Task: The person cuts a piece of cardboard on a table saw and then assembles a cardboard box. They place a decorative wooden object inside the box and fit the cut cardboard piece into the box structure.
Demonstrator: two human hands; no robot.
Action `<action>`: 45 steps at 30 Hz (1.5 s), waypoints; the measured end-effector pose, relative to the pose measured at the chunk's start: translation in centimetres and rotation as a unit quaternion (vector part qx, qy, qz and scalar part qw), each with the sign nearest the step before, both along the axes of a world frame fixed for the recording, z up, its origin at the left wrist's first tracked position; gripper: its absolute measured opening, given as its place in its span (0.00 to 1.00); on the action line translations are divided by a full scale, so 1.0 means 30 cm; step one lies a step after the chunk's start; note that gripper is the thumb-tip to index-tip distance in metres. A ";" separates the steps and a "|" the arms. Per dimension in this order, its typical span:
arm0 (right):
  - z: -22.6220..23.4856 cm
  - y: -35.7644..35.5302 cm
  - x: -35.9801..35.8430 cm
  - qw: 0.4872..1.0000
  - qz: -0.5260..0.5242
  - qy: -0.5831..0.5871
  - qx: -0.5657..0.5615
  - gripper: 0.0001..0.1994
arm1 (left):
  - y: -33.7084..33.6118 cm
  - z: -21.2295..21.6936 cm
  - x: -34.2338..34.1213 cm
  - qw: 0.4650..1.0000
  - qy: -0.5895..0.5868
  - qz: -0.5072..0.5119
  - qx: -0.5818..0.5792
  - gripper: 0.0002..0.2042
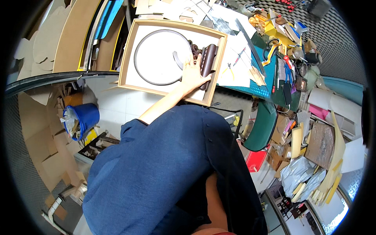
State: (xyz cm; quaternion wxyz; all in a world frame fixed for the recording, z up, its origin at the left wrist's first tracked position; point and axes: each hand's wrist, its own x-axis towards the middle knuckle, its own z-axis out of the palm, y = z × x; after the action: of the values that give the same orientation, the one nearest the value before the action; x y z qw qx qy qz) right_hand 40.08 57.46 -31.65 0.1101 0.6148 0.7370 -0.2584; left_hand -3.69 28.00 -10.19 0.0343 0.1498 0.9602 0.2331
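My left hand (192,77) reaches into a shallow tan-edged box (122,74) with a white inside. Its fingers are stretched out and apart, lying over dark brown parts, and the thumb points to the right across a dark brown cylinder (209,58). Left of the hand, a large thin grey hoop (135,58) lies flat in the box. A short curved grey piece (177,60) rests inside the hoop, next to the fingers. Smaller dark brown pieces (195,49) are partly covered by the hand. My right hand does not show.
Right of the box, a teal cutting mat (235,89) carries paper, pliers (231,69) and a long dark straight strip (250,47). Tools and scraps crowd the far right. A green stool seat (261,127) stands below the bench. A blue bucket (88,117) sits on the floor at left.
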 end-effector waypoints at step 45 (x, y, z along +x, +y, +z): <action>0.194 -0.333 -0.200 0.981 -0.002 0.193 -0.015 0.10 | 0.073 -0.050 -0.111 0.996 -0.050 0.026 0.070 0.51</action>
State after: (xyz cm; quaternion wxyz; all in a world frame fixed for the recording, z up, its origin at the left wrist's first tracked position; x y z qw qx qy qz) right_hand 34.07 47.48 -25.82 -0.0258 0.5533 0.7388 -0.3837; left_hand -7.02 30.20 -11.71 0.0660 0.1150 0.9421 0.3081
